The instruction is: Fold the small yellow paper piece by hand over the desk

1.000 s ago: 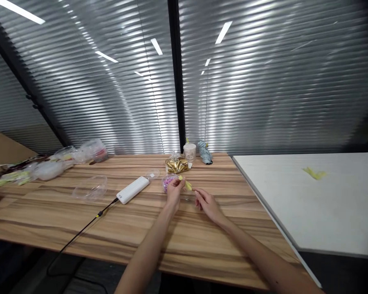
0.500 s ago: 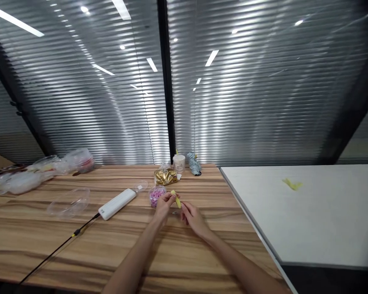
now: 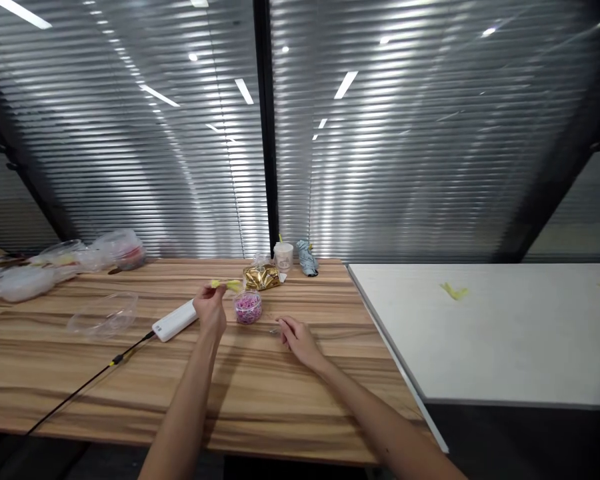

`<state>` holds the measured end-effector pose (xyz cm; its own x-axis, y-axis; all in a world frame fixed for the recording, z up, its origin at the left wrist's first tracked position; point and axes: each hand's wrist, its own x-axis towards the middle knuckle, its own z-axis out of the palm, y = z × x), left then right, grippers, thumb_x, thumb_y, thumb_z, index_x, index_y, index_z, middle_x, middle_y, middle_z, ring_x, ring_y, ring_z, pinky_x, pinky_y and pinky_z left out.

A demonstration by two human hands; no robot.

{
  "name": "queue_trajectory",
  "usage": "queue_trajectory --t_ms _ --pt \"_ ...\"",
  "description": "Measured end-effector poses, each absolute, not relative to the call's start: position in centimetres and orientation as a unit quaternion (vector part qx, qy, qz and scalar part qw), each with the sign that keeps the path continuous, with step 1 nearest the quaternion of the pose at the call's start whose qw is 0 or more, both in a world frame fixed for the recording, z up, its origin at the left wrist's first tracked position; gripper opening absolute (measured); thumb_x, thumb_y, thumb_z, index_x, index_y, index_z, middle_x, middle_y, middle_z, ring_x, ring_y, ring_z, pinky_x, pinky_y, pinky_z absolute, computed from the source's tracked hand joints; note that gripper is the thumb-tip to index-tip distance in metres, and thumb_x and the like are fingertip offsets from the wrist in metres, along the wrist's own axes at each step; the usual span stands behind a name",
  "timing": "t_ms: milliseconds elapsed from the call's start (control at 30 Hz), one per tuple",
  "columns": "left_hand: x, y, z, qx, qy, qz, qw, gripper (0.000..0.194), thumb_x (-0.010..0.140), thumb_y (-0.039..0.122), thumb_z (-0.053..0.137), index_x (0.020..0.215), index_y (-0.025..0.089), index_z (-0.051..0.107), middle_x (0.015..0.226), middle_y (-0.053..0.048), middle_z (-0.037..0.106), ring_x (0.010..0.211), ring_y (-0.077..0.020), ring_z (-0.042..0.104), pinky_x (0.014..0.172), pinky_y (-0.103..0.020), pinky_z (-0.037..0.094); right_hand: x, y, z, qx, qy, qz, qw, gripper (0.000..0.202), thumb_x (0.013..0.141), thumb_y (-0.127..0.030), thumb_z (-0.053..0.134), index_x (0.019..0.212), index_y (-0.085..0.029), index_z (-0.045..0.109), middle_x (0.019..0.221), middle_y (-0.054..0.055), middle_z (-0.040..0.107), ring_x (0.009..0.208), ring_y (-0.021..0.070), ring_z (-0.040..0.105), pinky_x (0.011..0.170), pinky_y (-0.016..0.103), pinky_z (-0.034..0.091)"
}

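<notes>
My left hand [image 3: 211, 307] pinches a yellow strip [image 3: 231, 285], raised left of a clear round tub [image 3: 249, 307] that holds pink-purple shreds. My right hand [image 3: 291, 335] hovers low over the wooden table, right of the tub, its fingers drawn together at a small shiny item [image 3: 274, 331]. That item is too small to name, and whether the fingers grip it is unclear. Behind the tub lies a gold foil packet [image 3: 261, 277].
A white power bank [image 3: 176, 321] with a black cable lies left of the tub, beside a clear lid [image 3: 105, 315]. Plastic bags [image 3: 30, 283] fill the far left. A paper cup [image 3: 283, 256] and blue wrapper [image 3: 307, 259] stand behind. Yellow scraps [image 3: 454, 291] lie on the white table.
My left hand has moved left and up with the yellow strip, away from my right hand, which no longer touches the strip. The view has shifted slightly, showing another yellow scrap at right.
</notes>
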<state>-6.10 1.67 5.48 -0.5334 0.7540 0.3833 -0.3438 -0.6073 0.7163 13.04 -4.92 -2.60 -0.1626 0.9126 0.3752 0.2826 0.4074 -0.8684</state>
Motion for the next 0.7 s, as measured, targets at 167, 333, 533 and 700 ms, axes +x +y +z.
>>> queue_trajectory --t_ms 167,333,533,700 --pt "-5.6 2.4 4.2 0.327 0.31 0.817 0.361 0.034 0.046 0.031 0.079 0.065 0.014 0.057 0.066 0.001 0.06 0.06 -0.0094 0.055 0.061 -0.023 0.044 13.1 -4.9 -2.7 -0.428 -0.693 0.323 0.482 0.041 0.091 -0.043 0.032 0.112 -0.017 0.057 0.06 0.0 0.052 0.053 0.0106 0.047 0.051 0.019 0.038" --pt "-5.2 0.8 4.7 0.385 0.344 0.806 0.29 0.027 0.062 0.036 0.069 0.078 0.014 0.063 0.085 -0.007 0.065 0.076 -0.0162 0.06 0.064 -0.026 0.046 13.2 -5.0 -2.9 -0.438 -0.696 0.326 0.467 0.043 0.09 -0.044 0.033 0.112 -0.016 0.057 0.058 0.0 0.052 0.052 0.0117 0.048 0.051 0.02 0.038" --pt "-12.4 -2.1 11.3 0.405 0.344 0.845 -0.056 0.024 0.065 0.032 0.069 0.068 0.016 0.052 0.072 -0.001 0.056 0.071 -0.0152 0.057 0.059 -0.024 0.045 13.3 -5.0 -3.4 -0.438 -0.718 0.3 0.45 0.044 0.089 -0.044 0.034 0.111 -0.015 0.058 0.058 0.001 0.054 0.052 0.0139 0.05 0.052 0.023 0.04" --pt "-23.7 -0.1 13.9 0.458 0.525 0.708 -0.115 0.024 0.065 0.032 0.067 0.071 0.014 0.052 0.067 0.001 0.053 0.062 -0.0115 0.05 0.06 -0.023 0.041 13.3 -5.1 -3.2 -0.447 -0.737 0.275 0.427 0.044 0.088 -0.043 0.034 0.111 -0.014 0.058 0.06 0.002 0.057 0.055 0.0158 0.052 0.056 0.026 0.041"
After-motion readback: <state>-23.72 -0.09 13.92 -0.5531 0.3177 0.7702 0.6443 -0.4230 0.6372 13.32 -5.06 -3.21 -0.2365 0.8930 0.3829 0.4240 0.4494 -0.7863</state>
